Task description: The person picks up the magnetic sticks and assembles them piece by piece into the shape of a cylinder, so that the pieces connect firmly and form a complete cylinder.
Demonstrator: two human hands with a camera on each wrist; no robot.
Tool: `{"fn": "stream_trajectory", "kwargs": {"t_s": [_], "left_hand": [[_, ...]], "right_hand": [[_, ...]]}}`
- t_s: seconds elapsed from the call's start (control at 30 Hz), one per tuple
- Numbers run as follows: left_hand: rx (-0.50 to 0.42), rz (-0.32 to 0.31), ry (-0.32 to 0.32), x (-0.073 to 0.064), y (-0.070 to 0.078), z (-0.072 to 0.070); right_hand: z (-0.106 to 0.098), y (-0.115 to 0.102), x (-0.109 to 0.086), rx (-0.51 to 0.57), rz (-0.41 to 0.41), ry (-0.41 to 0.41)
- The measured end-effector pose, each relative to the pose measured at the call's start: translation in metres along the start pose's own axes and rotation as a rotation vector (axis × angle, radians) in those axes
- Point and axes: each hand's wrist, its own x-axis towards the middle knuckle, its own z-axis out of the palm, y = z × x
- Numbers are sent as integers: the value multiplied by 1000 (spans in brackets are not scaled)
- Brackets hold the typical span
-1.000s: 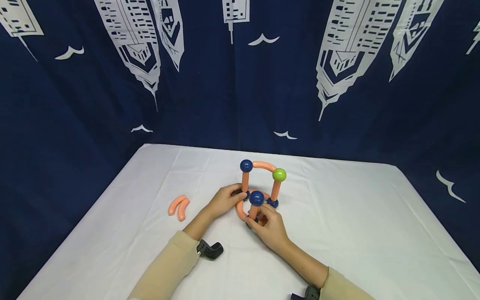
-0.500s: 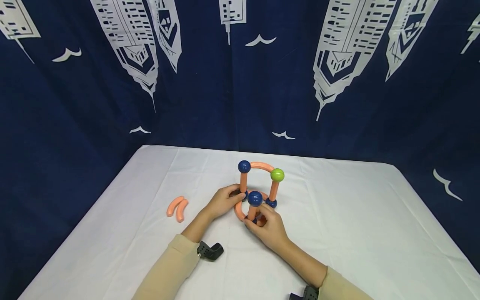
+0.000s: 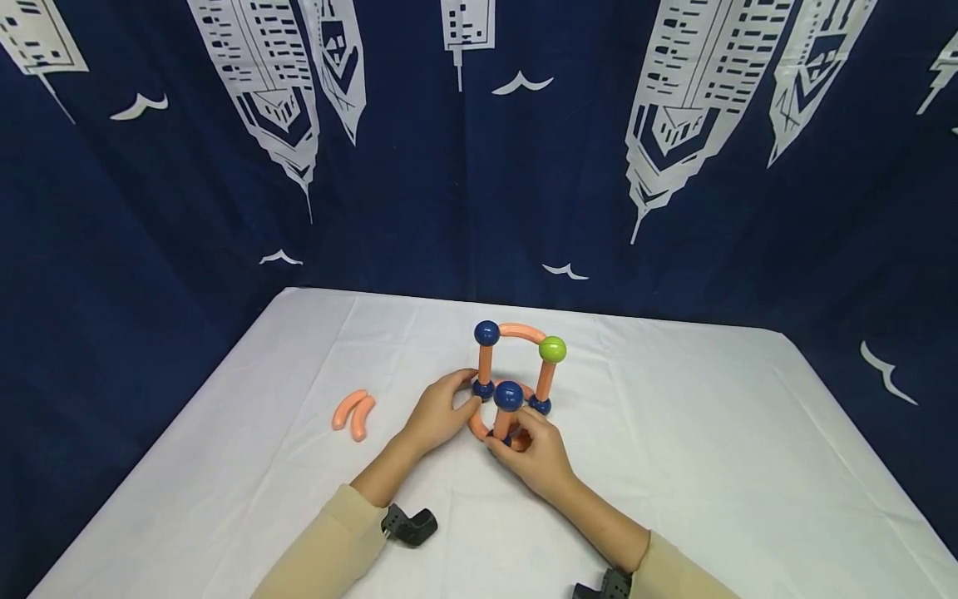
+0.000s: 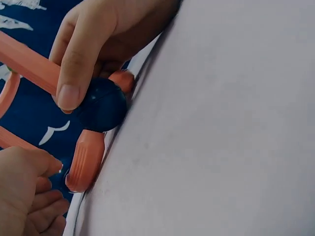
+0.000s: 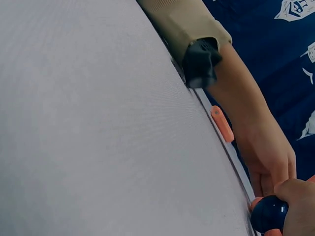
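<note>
A ball-and-rod toy frame stands on the white table, its curved orange rods joining blue balls at the base. Three straight orange rods rise from it; the two rear ones carry a blue ball and a green ball, linked by a curved rod. On the front rod sits another blue ball. My right hand pinches this rod low down, thumb beside the base ball in the left wrist view. Around the rear-left base ball, my left hand is loosely spread, thumb apart from fingers.
Two loose curved orange rods, a left one and a right one, lie left of the frame. Black wrist cameras, left and right, sit by the sleeves. A dark blue patterned curtain hangs behind the table.
My left hand has loosened from the rear-left base ball, its thumb drawing back toward me. The right hand keeps its pinch, and the frame stays in place.
</note>
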Motion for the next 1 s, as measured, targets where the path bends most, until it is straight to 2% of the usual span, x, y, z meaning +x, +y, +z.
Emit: {"fn": "stream_trajectory", "kwargs": {"t_s": [0.2,0.4,0.47,0.53,0.63,0.7,0.87,1.0], "left_hand": [[80,-58,11,-20,7,-16],[148,-106,34,-43,7,-40],[148,-118,77,-52,4,-48],[124,-117,151,-59,0,-56],[93,-96,266,-65,-8,-67],[103,-100,314,-66,-13,-74],[253,-155,342,-69,-21,-86],[389,-137,350,-71,-26,-91]], "right_hand": [[-2,-3,0,-1,28,-4],[-3,-5,1,0,43,-19],[-2,-5,2,3,45,-22],[-2,-5,2,3,40,-23],[-2,-4,2,-3,33,-18],[-2,-4,2,-9,35,-15],[-3,-4,1,-16,58,-29],[-3,-4,1,-11,67,-32]]}}
